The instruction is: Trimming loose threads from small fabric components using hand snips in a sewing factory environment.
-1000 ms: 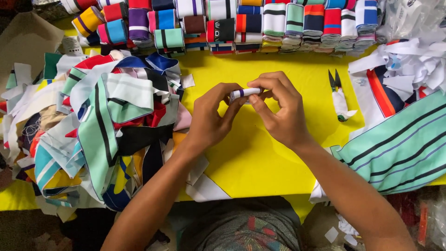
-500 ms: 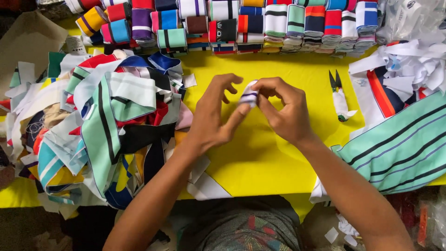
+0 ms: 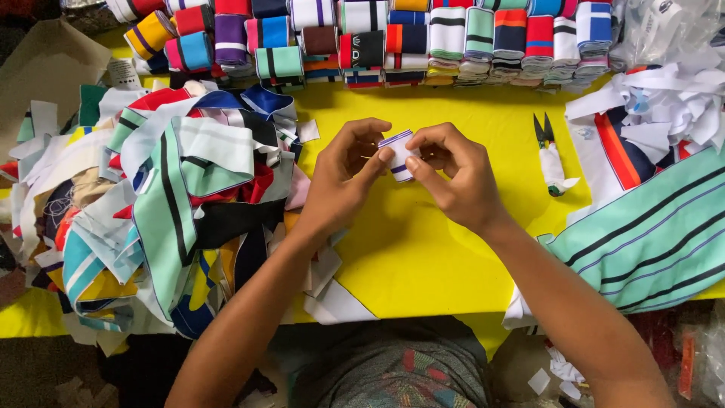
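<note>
Above the yellow desk [image 3: 423,249], the left hand [image 3: 343,177] and right hand [image 3: 461,177] meet, their fingers [image 3: 381,157] pinching a small rolled strip of white cloth with purple stripes [image 3: 397,153] from both sides, held just off the surface. A loose heap of striped fabric strips [image 3: 174,211] lies to the left, and green striped cloth [image 3: 649,234] to the right. Small snips [image 3: 550,151] rest beyond the right hand. Along the far edge runs a row of folded striped rolls [image 3: 393,38].

Garment workshop: fabric scraps [image 3: 174,219], folded trims [image 3: 453,38]
</note>
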